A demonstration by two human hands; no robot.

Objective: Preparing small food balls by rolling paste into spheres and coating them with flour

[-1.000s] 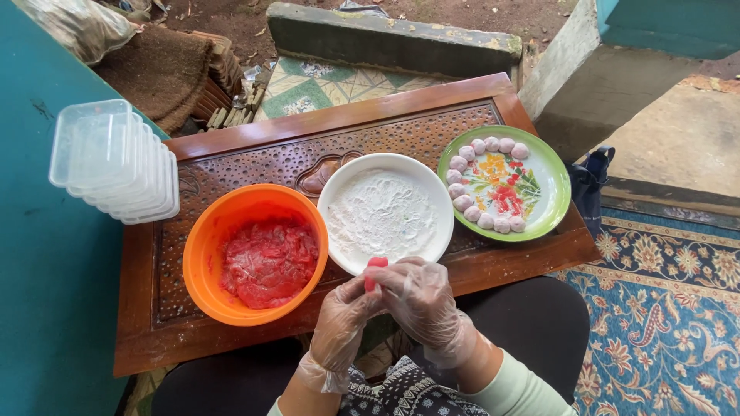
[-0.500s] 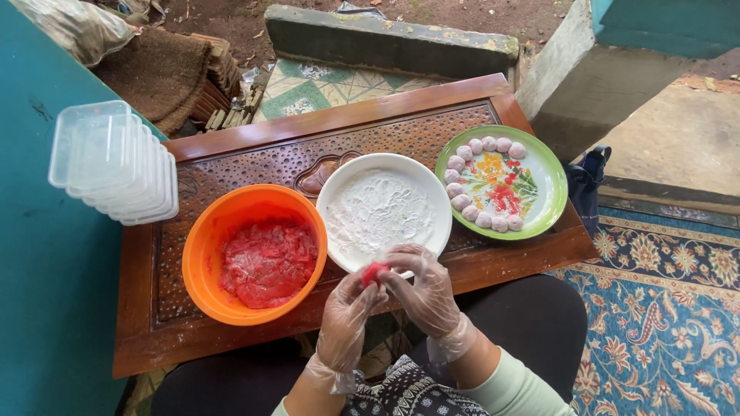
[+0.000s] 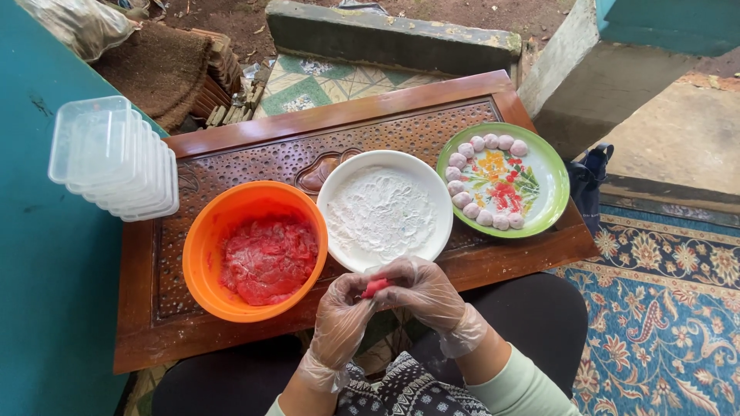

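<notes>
A: Packages? Landmark is the white plate (image 3: 384, 209).

B: Stack of clear plastic tubs (image 3: 114, 158), rectangular, far left of the white plate, lying on the teal ledge (image 3: 46, 262) past the surface edge. No labels or signs readable.

A: Surface, room?

B: Carved brown wooden surface (image 3: 254, 158), low. Patterned blue rug (image 3: 663, 308) right of the plate, below the surface edge. Tiled floor patch (image 3: 324, 77) and a concrete slab (image 3: 385, 35) beyond the plate. Brown mat (image 3: 158, 69) up-left of it.

A: Containers?

B: White plate holds white flour. Orange bowl (image 3: 202, 246) touching its left side, red paste (image 3: 268, 258) inside. Green plate (image 3: 549, 166) just right of it, floral print, pale floured balls (image 3: 482, 142) in an arc along its left rim.

A: Hands?

B: Both in clear gloves, just below the white plate's near rim, over the lap. Left hand (image 3: 343, 320) and right hand (image 3: 428, 291) meet; fingers of both pressed together, pinching a small red lump (image 3: 376, 287) between them. Lump is off the surface, held right at the plate's near edge.
</notes>
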